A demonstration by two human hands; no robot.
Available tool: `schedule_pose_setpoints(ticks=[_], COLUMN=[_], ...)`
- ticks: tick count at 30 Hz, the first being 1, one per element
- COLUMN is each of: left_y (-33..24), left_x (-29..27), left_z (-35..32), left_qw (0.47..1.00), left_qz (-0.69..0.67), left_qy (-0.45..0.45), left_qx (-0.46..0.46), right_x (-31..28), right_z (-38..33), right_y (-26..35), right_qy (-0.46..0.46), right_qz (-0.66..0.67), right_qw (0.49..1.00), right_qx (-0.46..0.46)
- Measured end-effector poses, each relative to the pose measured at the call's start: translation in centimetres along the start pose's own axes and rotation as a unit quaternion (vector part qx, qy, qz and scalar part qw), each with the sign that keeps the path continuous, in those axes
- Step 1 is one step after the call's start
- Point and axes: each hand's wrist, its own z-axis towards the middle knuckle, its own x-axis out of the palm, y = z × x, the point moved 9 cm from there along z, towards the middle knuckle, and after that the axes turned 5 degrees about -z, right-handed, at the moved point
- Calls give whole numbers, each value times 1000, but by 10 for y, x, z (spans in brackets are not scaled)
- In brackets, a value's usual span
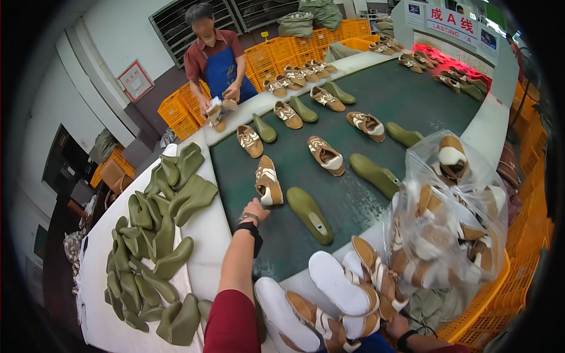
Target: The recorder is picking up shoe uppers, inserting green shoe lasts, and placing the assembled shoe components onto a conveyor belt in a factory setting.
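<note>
Nearest, 5 o'clock: right hand (398,327) at a heap of tan-and-white low sneakers (318,320), some showing flat white sole-shaped undersides. Fingers mostly behind a shoe; can't tell if it's pinching or just steadying. Heap lies along the near edge of the dark green conveyor belt (391,94), probably for short reach.

3–4 o'clock: clear plastic bag (435,200) bulging with more of the same, by an orange perforated plastic crate (488,301). Bag presumably keeps the batch together.

8 o'clock: loose pile of olive-green, foot-shaped plastic lasts (165,238) on the white tabletop (218,247), likely parked off the belt for left-side access.

Just off centre, 7 o'clock: left hand (253,211) at the heel of a tan-and-white sneaker (269,179) on the belt. Fingers part-curled, not spread; contact or pinch, can't tell. Toe points away. Olive-green last (311,217) lies just beside it, apart; shoes and lasts alternate beyond, which reads as pairing.

12 o'clock: sneaker row (294,75) on the white far ledge, seemingly kept clear of belt traffic. 11 o'clock: co-worker in blue apron (219,67), both hands on footwear.
</note>
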Motion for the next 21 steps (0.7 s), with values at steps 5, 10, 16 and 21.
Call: schedule_pose_setpoints(ticks=[5,10,16,21], left_y=[-17,-58,-68,-23], left_x=[6,-13,-5,-60], left_z=[20,21,11,-35], left_qw=[985,985,977,952], left_qz=[-104,-65,-85,-73], left_qy=[-109,-92,-75,-132], left_qx=[80,131,180,268], right_x=[18,-5,8,3], right_z=[-1,2,-7,0], right_y=[0,19,5,10], right_qy=[126,26,34,30], right_qz=[-31,63,13,-5], right_qw=[991,997,999,1000], right_qx=[32,-40,-35,-7])
